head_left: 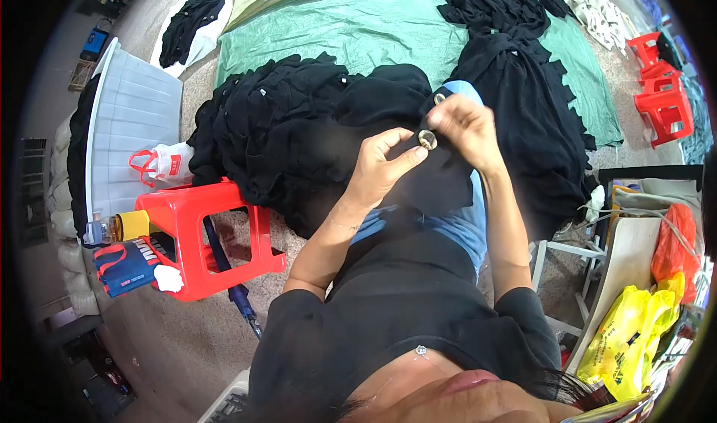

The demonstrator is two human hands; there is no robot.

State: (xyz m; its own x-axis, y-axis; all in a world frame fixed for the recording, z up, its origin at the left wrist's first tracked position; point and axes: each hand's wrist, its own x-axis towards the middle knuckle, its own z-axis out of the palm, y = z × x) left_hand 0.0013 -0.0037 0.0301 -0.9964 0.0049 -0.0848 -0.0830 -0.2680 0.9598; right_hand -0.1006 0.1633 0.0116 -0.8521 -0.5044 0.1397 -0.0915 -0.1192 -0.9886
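Note:
A black garment (pixel 441 176) lies across my lap over blue jeans (pixel 459 225). My left hand (pixel 381 165) pinches the black cloth beside a small round metal button (pixel 427 139). My right hand (pixel 459 124) holds the cloth at that button from above, fingers closed. A second metal button (pixel 440 97) shows on the cloth just above my right hand. A big heap of black garments (pixel 299 124) lies to my left, another black pile (pixel 523 102) to my right.
A green sheet (pixel 373 27) covers the floor ahead. A red plastic stool (pixel 202 236) lies tipped at my left, with bags and bottles (pixel 127 251) by it. A white basket (pixel 127 124) stands further left. Red stools (pixel 661 87) far right, yellow and orange bags (pixel 635 326) near right.

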